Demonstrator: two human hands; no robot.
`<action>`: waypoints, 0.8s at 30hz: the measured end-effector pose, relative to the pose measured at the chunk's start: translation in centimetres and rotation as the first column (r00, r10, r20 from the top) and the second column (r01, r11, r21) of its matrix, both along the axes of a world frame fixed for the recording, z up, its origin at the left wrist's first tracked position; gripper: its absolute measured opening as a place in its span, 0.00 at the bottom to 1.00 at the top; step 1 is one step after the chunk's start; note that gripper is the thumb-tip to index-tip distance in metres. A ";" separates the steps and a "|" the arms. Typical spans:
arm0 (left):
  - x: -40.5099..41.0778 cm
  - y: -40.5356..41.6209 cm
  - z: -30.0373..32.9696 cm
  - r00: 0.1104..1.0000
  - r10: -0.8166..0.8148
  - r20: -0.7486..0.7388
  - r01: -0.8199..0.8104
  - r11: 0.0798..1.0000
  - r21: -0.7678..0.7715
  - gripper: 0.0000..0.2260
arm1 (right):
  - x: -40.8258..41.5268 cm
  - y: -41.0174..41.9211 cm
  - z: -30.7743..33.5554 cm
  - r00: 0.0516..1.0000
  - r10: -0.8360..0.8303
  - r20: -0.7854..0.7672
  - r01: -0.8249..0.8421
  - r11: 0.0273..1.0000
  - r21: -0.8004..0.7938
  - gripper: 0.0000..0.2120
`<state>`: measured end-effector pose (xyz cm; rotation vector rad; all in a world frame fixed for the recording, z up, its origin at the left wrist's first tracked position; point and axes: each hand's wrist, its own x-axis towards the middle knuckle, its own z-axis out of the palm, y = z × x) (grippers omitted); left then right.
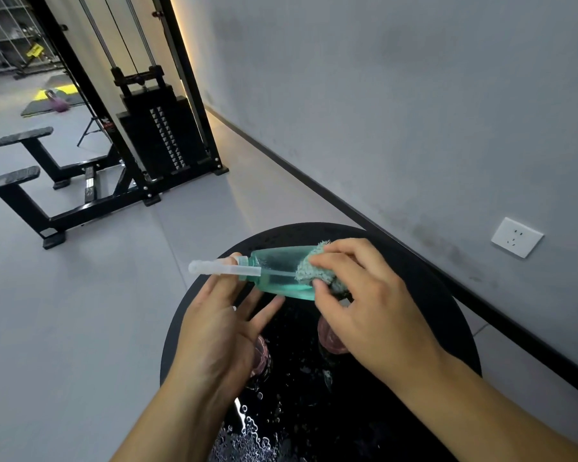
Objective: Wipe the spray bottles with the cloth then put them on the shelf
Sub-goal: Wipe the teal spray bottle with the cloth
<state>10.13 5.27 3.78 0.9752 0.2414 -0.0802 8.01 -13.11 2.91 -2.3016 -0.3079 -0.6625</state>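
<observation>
A translucent green spray bottle [276, 273] with a clear cap lies sideways in the air above a round black table [424, 295]. My left hand [221, 325] holds it by the neck, cap pointing left, with the other fingers spread below. My right hand [357, 301] grips a grey-green cloth [314, 265] pressed around the bottle's base end. Two pinkish bottles [331, 338] [261, 356] stand on the table, partly hidden under my hands. No shelf is in view.
Water droplets [247, 435] cover the near part of the table. A grey wall with a white socket [517, 237] runs along the right. A black weight-stack machine [154, 138] and bench frames [30, 195] stand on the grey floor to the left.
</observation>
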 end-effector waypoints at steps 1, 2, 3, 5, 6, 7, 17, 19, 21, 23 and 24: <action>0.1 0.0 -0.1 1.000 0.005 -0.002 -0.005 1.000 -0.004 0.06 | 0.2 -0.3 0.0 1.000 -0.019 0.009 0.019 1.000 0.018 0.11; 0.1 0.1 -0.1 1.000 0.012 -0.002 -0.012 1.000 -0.008 0.06 | 0.5 -0.6 0.0 0.999 -0.040 0.009 0.040 0.998 0.042 0.11; 0.2 0.2 -0.2 1.000 0.013 0.001 -0.013 1.000 -0.007 0.06 | 0.6 -0.9 0.0 0.998 -0.055 -0.004 0.055 0.996 0.072 0.11; 0.2 0.2 -0.2 1.000 0.002 0.015 -0.002 1.000 0.016 0.06 | 0.5 -1.1 0.0 0.998 -0.057 -0.036 0.060 0.993 0.097 0.11; 0.1 0.1 -0.2 1.000 -0.006 0.024 0.005 0.999 0.031 0.06 | 0.4 -0.9 0.1 0.998 -0.054 -0.039 0.056 0.995 0.078 0.11; 0.1 0.0 -0.2 1.000 -0.010 0.030 0.008 0.999 0.044 0.07 | 0.2 -0.7 0.0 0.999 -0.039 -0.035 0.041 0.998 0.049 0.11; -0.1 -0.5 -0.2 0.999 -0.026 0.042 0.022 0.995 0.098 0.10 | 0.4 -1.1 0.4 0.997 -0.001 -0.083 0.004 0.999 0.034 0.11; -0.3 -0.8 -0.2 0.998 -0.054 0.037 0.050 0.993 0.107 0.12 | 0.1 -0.4 0.4 0.996 0.074 -0.059 -0.074 0.997 0.003 0.11; -0.5 -1.0 -0.2 0.997 -0.076 0.024 0.073 0.991 0.111 0.10 | 0.1 -0.1 0.4 0.991 0.125 -0.046 -0.126 0.991 -0.037 0.11; -0.5 -1.0 -0.2 0.997 -0.076 0.018 0.074 0.991 0.113 0.09 | 0.2 -0.4 0.5 0.994 0.096 -0.055 -0.097 0.995 -0.023 0.11; -0.4 -0.9 -0.2 0.997 -0.073 0.018 0.070 0.991 0.110 0.08 | 0.3 -0.7 0.6 0.996 0.058 -0.064 -0.059 0.998 -0.008 0.10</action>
